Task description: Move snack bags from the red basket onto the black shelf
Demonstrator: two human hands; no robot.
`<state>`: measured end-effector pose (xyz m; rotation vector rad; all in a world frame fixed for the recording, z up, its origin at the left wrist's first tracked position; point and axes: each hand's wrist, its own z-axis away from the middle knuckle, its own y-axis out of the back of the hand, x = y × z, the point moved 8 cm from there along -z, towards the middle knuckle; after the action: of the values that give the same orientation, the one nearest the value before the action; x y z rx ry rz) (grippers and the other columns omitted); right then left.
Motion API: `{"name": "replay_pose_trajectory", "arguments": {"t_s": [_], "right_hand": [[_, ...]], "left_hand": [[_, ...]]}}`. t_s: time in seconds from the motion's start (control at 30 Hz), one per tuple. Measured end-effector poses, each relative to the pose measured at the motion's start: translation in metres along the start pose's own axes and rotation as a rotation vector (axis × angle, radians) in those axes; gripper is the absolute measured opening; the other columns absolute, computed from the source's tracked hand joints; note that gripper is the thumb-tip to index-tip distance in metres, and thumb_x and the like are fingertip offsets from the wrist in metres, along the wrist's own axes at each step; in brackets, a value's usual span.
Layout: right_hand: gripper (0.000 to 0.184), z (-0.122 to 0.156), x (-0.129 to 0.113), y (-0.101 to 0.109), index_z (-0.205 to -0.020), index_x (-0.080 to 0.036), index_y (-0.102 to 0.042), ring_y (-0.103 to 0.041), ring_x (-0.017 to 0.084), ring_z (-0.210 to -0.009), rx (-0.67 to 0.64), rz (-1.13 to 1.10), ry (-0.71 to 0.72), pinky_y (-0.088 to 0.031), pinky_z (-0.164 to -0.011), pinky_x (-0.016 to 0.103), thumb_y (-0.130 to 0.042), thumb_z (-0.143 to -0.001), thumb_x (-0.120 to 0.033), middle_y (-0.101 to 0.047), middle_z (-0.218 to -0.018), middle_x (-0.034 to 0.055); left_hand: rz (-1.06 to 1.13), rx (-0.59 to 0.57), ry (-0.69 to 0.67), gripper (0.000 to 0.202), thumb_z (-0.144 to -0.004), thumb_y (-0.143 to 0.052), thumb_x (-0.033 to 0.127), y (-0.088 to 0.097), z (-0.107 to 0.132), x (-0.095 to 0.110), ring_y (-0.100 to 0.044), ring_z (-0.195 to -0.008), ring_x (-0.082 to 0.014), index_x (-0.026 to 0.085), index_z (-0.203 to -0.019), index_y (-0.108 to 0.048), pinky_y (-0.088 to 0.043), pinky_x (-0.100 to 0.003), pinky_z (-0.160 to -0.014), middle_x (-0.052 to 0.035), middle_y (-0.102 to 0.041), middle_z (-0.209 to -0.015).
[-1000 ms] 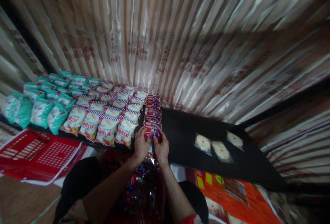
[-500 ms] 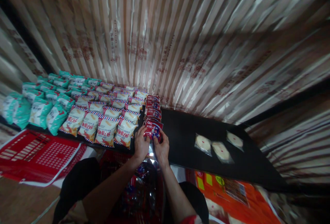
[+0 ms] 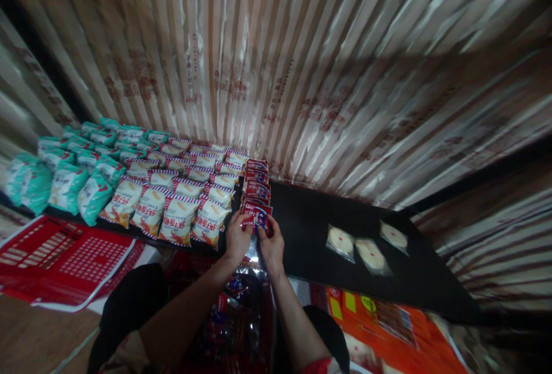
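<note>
A red and blue snack packet (image 3: 256,216) lies at the near end of a column of matching packets (image 3: 257,190) on the black shelf. My left hand (image 3: 238,237) grips its left side, thumb on top. On its right side, my right hand (image 3: 272,246) has thumb and fingers closed over the edge. A silvery strip of wrapping shows between my wrists, just below the packet. Left of my left hand stand rows of white snack bags (image 3: 179,219) with striped edges, leaning back.
Teal bags (image 3: 69,187) fill the shelf's left end. Three clear-wrapped round flat pieces (image 3: 371,254) lie on the black shelf (image 3: 302,230) to the right. Below are a red basket (image 3: 81,253), a container of dark packets (image 3: 233,322) and an orange bag (image 3: 397,334). Pleated curtain hangs behind.
Both hands keep hold of the same packet and have barely moved. The packet's printed face shows a little more from under the fingers.
</note>
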<state>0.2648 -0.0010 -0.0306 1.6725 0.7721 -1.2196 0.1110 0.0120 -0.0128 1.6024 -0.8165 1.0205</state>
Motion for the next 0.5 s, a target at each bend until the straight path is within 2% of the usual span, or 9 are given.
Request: {"name": "replay_pose_trajectory", "arguments": {"t_s": [0.27,0.5], "right_hand": [[0.046,-0.010,-0.003,0.001,-0.115,-0.017,-0.057,-0.055,0.022,-0.106,0.039,-0.012,0.084,-0.040,-0.096,0.040,-0.053,-0.073,-0.034,-0.061,-0.116,0.0100],[0.046,-0.030,-0.013,-0.001,-0.115,-0.015,-0.057,-0.053,0.022,-0.109,0.068,0.047,0.113,-0.038,-0.099,0.040,-0.051,-0.074,-0.037,-0.058,-0.119,0.0119]], "left_hand": [[0.021,0.017,-0.015,0.030,-0.073,-0.052,0.002,0.001,-0.008,0.013,-0.050,-0.120,-0.0190,0.020,-0.092,-0.067,-0.038,-0.036,-0.105,-0.0055,-0.057,-0.126],[0.026,0.020,-0.062,0.031,-0.073,-0.050,-0.001,-0.005,-0.028,0.030,-0.049,-0.121,-0.0186,0.019,-0.089,-0.067,-0.038,-0.035,-0.104,-0.0058,-0.055,-0.129]]}}
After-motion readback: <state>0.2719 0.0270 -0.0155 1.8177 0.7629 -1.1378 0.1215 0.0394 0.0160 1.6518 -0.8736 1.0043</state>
